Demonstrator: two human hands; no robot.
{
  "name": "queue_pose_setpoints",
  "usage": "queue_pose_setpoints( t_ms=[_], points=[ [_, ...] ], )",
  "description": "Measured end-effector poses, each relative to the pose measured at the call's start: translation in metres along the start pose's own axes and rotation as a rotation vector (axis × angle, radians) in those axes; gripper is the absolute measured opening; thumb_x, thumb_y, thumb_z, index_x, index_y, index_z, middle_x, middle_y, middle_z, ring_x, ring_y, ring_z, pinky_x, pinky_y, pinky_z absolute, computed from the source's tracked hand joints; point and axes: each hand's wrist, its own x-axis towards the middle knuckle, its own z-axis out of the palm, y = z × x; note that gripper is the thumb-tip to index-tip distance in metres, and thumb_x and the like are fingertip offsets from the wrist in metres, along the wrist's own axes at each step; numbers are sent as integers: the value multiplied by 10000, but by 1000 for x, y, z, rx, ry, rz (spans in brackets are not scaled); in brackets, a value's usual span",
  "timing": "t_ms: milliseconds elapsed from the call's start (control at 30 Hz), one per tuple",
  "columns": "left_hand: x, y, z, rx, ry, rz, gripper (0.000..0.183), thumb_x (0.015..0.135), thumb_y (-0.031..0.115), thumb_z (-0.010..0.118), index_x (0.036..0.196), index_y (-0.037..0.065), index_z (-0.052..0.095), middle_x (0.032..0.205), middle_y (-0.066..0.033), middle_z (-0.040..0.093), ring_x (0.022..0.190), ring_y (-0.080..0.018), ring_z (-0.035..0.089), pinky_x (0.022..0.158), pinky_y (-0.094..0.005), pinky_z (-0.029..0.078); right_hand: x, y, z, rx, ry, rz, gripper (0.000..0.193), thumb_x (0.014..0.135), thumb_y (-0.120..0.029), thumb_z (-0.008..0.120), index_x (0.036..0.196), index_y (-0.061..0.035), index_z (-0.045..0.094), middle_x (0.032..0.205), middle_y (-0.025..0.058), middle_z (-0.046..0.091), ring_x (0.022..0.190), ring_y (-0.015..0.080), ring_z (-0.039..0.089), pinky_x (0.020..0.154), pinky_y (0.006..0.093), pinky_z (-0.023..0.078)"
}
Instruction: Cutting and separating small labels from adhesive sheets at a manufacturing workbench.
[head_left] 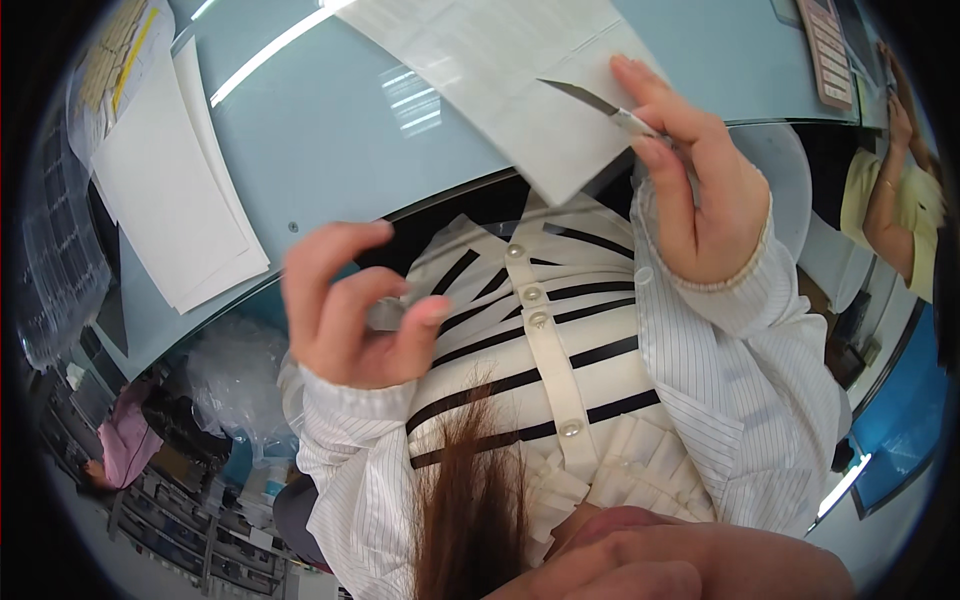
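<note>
My right hand (705,185) is closed on a small pointed knife (583,96) with a pale handle, thumb and fingers pinching it. The dark blade points left above a stack of white, glossy, film-like sheets (480,75), whose near corner reaches over the table edge. My right index fingertip is at the right edge of these sheets. My left hand (355,315) hovers in front of my body near the table edge, its bent fingers apart. Beside it, thin clear plastic (435,250) shows in front of my striped top; whether the fingers touch it is hard to see.
White paper sheets (180,200) lie at the left of the glossy blue-grey table (330,150). A pink calculator (828,55) is at the far right. Crumpled clear plastic (240,385) hangs below the left edge. Other people sit nearby: a pink sleeve (130,435) left, a yellow sleeve (915,220) right.
</note>
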Motion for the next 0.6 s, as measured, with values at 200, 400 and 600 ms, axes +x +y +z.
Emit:
queue_pose_setpoints(
  t_ms=[200, 400, 600],
  points=[
    [-16, 5, 12, -56, -168, -23, 283, 693, 225, 831, 724, 77, 591, 798, -85, 655, 687, -240, 590, 652, -309, 409, 9, -14, 13, 356, -79, -109, 105, 957, 46, 488, 1042, 61, 548, 1270, 266, 602, 1235, 373, 565, 1020, 362, 440],
    [-25, 1, 17, -345, -211, -455, 331, 831, 287, 739, 919, -23, 665, 777, -102, 638, 618, -183, 543, 602, -291, 459, 22, 6, 17, 81, -105, -285, 143, 913, 67, 537, 1054, 58, 554, 1268, 260, 604, 1260, 396, 539, 1038, 395, 434],
    [-17, 3, 20, -521, -193, -549, 290, 838, 226, 744, 950, -33, 678, 774, -74, 644, 618, -119, 520, 587, -240, 439, 15, -4, 18, 84, -128, -246, 146, 901, 77, 546, 1045, 63, 566, 1238, 265, 619, 1259, 395, 541, 1038, 404, 436]
  ],
)
